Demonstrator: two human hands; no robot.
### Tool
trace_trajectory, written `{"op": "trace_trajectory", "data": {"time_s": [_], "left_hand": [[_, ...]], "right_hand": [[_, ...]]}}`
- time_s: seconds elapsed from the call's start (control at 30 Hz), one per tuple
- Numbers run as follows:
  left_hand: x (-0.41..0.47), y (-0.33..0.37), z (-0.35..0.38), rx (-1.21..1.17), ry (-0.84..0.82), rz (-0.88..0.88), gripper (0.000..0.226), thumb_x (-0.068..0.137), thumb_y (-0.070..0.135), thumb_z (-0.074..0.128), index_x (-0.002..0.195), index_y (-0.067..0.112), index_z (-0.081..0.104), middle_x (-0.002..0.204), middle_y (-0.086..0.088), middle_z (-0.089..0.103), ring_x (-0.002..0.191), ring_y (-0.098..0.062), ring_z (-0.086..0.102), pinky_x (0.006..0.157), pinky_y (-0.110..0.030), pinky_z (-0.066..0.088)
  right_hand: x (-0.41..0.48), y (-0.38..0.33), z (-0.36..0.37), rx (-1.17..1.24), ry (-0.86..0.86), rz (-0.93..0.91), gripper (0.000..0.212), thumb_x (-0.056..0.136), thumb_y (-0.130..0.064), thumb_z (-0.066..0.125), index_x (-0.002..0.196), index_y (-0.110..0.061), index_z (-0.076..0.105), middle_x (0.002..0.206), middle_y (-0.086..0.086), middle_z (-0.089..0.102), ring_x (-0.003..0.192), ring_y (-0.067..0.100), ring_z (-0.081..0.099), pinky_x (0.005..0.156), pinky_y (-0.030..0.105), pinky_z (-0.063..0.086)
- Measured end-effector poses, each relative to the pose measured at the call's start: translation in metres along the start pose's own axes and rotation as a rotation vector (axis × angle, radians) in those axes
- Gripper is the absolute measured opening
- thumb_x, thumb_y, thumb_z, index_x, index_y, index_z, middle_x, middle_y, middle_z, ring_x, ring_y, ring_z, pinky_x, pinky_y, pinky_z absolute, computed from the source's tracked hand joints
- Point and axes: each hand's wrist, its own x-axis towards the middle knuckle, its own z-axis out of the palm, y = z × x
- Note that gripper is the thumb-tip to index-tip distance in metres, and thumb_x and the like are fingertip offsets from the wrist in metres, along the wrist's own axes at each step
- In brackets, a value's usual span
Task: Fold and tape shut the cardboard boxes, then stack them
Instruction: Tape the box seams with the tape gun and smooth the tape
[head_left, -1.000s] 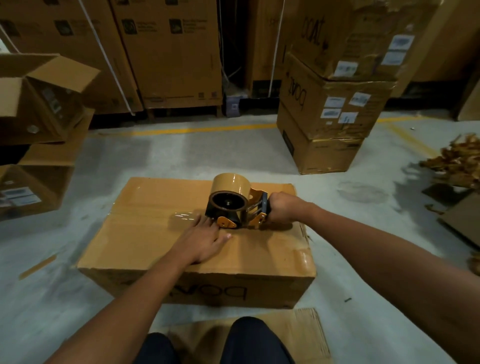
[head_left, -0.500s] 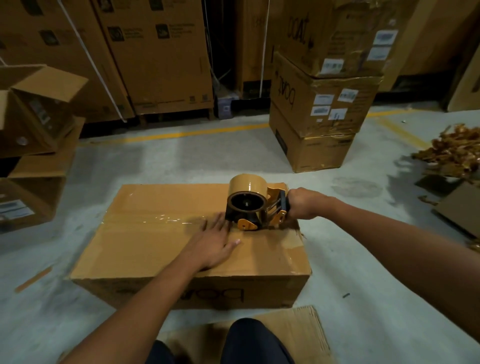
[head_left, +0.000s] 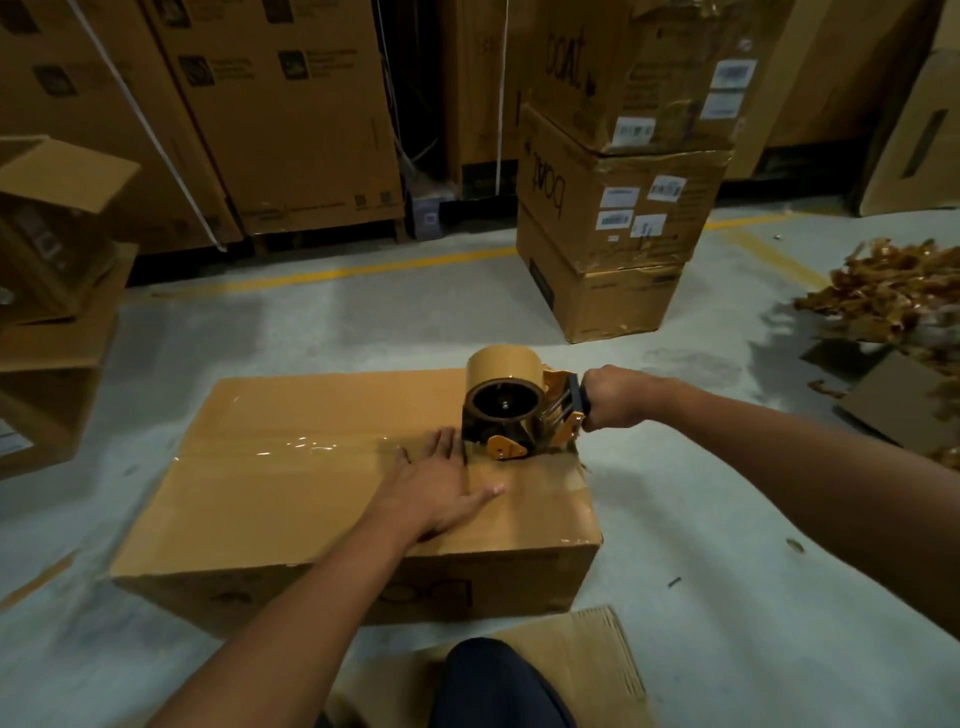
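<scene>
At the far left, a few open boxes (head_left: 52, 249) sit with their flaps up. They look like work not yet begun.

In the middle, the box (head_left: 291, 509) in hand lies on the floor (head_left: 727, 545) in front of the person. Its flaps are folded down, and a shiny strip of tape (head_left: 291, 451) runs along the centre seam from the left edge toward the right. The left hand (head_left: 441, 493) lies flat on the top near the right end, fingers straight, pressing the flaps down and grasping nothing. Just to its right, the tape dispenser (head_left: 511, 410) sits on the seam close to the box's right edge. The right hand (head_left: 618, 397) is clenched around its handle, past that edge.

The seam seems almost covered. What probably remains is to carry the tape over the right edge, cut it, and lift the box away.

Behind, to the right, a stack (head_left: 613, 244) of three closed boxes stands well apart, a likely place for this one. At the far right lies a heap of scraps (head_left: 883, 296).
</scene>
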Motion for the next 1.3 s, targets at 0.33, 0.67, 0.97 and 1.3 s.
{"op": "trace_trajectory", "data": {"time_s": [0.33,0.67,0.97,1.3], "left_hand": [[0.005,0.058,-0.008,-0.09,-0.076,-0.119,0.116,0.078,0.092,0.017,0.159,0.011,-0.002,0.163,-0.019,-0.018,0.149,-0.037,-0.02,0.115,-0.071,-0.002],[0.004,0.088,0.001,-0.262,-0.012,-0.239,0.144,0.053,0.107,0.012,0.157,0.009,-0.01,0.161,-0.013,-0.028,0.147,-0.034,-0.029,0.108,-0.076,-0.012],[0.011,0.12,-0.005,-0.309,-0.008,-0.242,0.145,0.058,0.104,0.029,0.153,0.005,-0.019,0.158,-0.02,-0.031,0.145,-0.037,-0.03,0.106,-0.077,-0.015],[0.016,0.105,0.009,-0.245,0.162,-0.093,0.099,0.085,0.073,0.033,0.159,0.017,-0.005,0.164,-0.008,-0.021,0.148,-0.032,-0.027,0.11,-0.072,-0.015]], "right_hand": [[-0.011,0.013,-0.006,-0.034,0.036,0.018,0.019,0.085,-0.028,0.071,0.092,-0.013,0.063,0.077,0.004,0.062,0.077,0.022,0.065,0.067,0.033,0.056],[-0.007,0.025,-0.011,-0.063,0.009,-0.013,0.022,0.087,-0.027,0.071,0.098,-0.017,0.055,0.082,0.002,0.059,0.079,0.02,0.064,0.066,0.029,0.052],[-0.038,0.077,-0.002,-0.031,0.026,0.118,0.019,0.081,-0.028,0.072,0.091,-0.013,0.067,0.089,0.009,0.07,0.08,0.023,0.069,0.074,0.035,0.06],[-0.022,0.058,0.001,0.084,0.017,0.069,0.014,0.083,-0.027,0.071,0.089,-0.017,0.064,0.089,0.008,0.068,0.08,0.022,0.068,0.07,0.033,0.059]]}}
